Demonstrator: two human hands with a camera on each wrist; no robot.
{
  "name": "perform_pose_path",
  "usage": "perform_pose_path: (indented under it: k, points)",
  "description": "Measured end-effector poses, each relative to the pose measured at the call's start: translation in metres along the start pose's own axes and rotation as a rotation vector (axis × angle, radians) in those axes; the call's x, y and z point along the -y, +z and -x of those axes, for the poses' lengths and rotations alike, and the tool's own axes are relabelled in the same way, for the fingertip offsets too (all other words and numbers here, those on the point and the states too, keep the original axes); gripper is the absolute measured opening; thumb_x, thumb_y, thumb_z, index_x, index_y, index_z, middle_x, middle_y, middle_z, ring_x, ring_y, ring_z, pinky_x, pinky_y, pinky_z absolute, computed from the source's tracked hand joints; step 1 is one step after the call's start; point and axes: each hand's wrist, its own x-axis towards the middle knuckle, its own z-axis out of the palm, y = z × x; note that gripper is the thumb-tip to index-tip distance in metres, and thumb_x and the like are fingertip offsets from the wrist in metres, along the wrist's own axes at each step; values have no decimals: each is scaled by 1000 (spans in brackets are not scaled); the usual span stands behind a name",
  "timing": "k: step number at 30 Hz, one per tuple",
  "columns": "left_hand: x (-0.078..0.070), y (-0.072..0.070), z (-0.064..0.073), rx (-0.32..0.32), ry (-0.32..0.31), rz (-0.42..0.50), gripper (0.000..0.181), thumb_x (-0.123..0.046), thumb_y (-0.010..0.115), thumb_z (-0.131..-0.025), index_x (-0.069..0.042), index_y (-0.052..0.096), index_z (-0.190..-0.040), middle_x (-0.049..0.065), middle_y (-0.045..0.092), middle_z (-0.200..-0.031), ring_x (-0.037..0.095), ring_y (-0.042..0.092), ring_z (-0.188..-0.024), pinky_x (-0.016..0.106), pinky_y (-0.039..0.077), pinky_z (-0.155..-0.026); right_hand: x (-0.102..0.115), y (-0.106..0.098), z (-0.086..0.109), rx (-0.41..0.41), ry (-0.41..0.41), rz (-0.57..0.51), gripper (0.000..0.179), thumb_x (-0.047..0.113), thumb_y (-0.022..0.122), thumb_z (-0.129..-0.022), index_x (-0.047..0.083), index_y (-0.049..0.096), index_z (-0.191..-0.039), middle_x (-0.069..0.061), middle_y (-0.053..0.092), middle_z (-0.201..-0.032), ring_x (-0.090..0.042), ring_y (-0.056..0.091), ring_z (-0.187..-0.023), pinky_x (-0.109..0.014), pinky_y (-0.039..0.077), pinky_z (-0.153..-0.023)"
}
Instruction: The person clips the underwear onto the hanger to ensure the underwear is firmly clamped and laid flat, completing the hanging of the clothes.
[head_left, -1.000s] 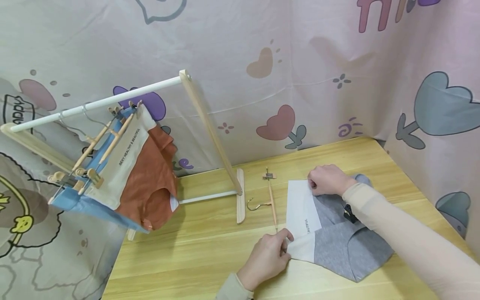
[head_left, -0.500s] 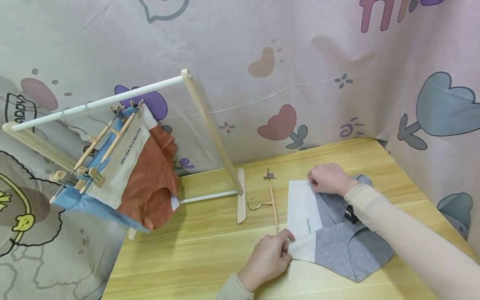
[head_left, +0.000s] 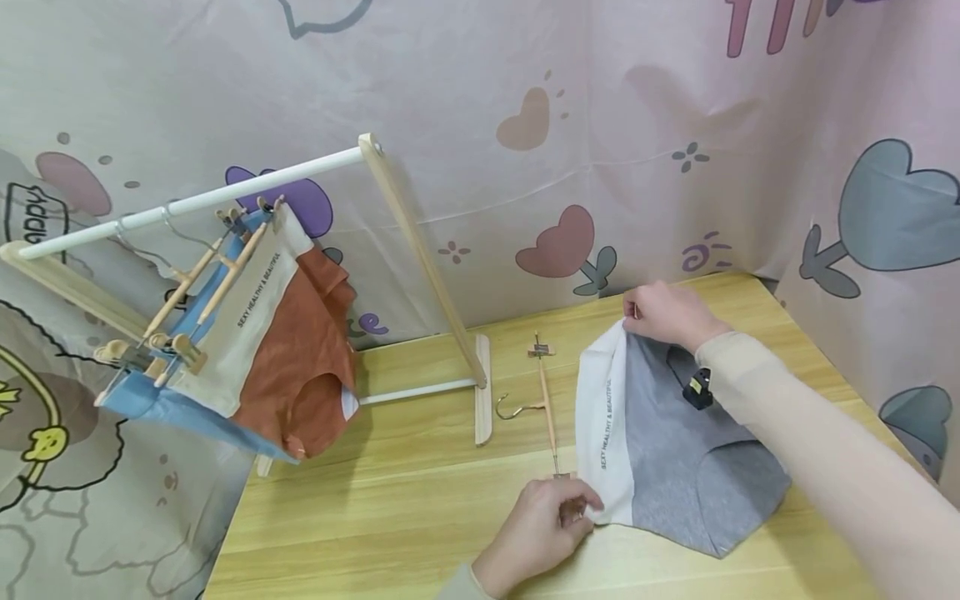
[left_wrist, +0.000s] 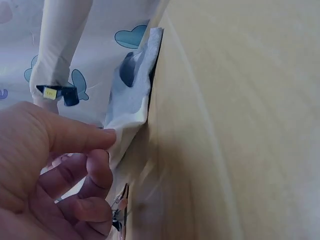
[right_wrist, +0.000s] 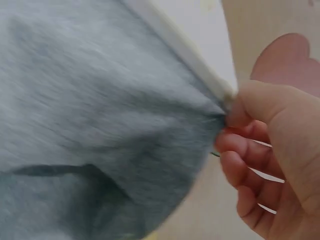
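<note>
Grey briefs (head_left: pixel 675 425) with a wide white waistband (head_left: pixel 609 417) lie spread on the table, dark lettering along the band. My left hand (head_left: pixel 536 529) pinches the band's near corner between thumb and forefinger; the left wrist view shows that thumb (left_wrist: pixel 95 137) on the white cloth. At the far corner my right hand (head_left: pixel 671 312) pinches the waistband, and in the right wrist view creases run through the grey cloth (right_wrist: pixel 125 100) toward its fingertips. A clip hanger (head_left: pixel 546 396) with a metal hook lies left of the briefs, its near clip close by my left hand.
At the left stands a wooden rack (head_left: pixel 420 258) with a white rail (head_left: pixel 225 193). Rust-coloured briefs (head_left: pixel 292 358) with a cream band and a light blue garment (head_left: pixel 202 429) hang there from clip hangers. Printed cloth (head_left: pixel 465 100) covers the walls behind the table (head_left: pixel 360 525).
My right hand has moved toward the table's far edge with the waistband corner. The fold there has opened out, and the lettering now shows in full. My left hand has shifted slightly.
</note>
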Motion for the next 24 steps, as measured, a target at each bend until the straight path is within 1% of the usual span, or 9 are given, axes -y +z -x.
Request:
perform_pose_path:
  k: [3,5,7,10,13,17,19,20,24]
  points:
    - [-1,0,4,32,-35,13,21,2,83,-85,-16,82,-97,-10,72,-80,-14,43,-62,7,42,-57,-1,8,-8,-4,21,15,8,22,72,-91,15,72,-87,-1,68,-77,-23,62,-72,-44,50,-61]
    - [-2,0,5,59,-50,18,18,-1,83,-86,-15,83,-98,-9,77,-86,-16,42,-61,7,43,-56,0,15,-11,14,16,38,7,21,71,-92,16,72,-86,-1,69,-78,-23,63,-73,-46,52,-61]
    - [-3,-2,4,72,-51,12,16,-3,82,-87,-14,83,-98,-8,78,-88,-16,43,-61,7,43,-56,4,21,-12,31,-7,58,7,18,71,-92,17,72,-85,0,69,-78,-22,63,-72,-45,53,-61]
    - [-3,-6,-1,63,-50,-1,13,-5,79,-89,-13,82,-99,-9,72,-80,-14,42,-62,7,42,-58,17,26,-12,47,-48,38,7,17,74,-92,18,73,-84,1,69,-77,-19,62,-70,-42,52,-60]
    - [-2,-10,-8,48,-78,-3,12,-7,78,-91,-13,80,-100,-11,64,-73,-13,42,-62,8,41,-59,35,31,-12,65,-112,18,7,21,79,-90,19,75,-85,3,70,-76,-17,61,-68,-40,52,-61]
    - [-1,-8,-13,45,-127,5,10,-9,77,-93,-14,78,-102,-12,72,-80,-13,45,-64,8,43,-64,55,43,-14,117,-171,40,21,32,86,-86,21,70,-78,5,68,-75,-15,58,-67,-38,50,-60]
    - [-1,-5,-14,40,-146,9,9,-9,77,-93,-14,77,-101,-12,75,-84,-13,46,-65,9,44,-66,59,50,-15,130,-169,76,26,31,86,-84,20,65,-72,5,66,-72,-15,56,-65,-38,50,-59]
    - [-1,-4,-14,39,-158,10,9,-9,77,-93,-15,77,-100,-12,74,-82,-13,46,-64,9,43,-67,60,53,-15,134,-155,90,28,29,86,-84,19,63,-70,4,64,-71,-16,55,-65,-39,50,-59]
    - [-1,1,-13,33,-184,7,12,-6,79,-89,-15,77,-97,-13,71,-78,-12,46,-63,10,44,-67,56,61,-17,147,-106,128,24,18,81,-84,17,61,-70,2,64,-70,-17,56,-64,-41,54,-60]
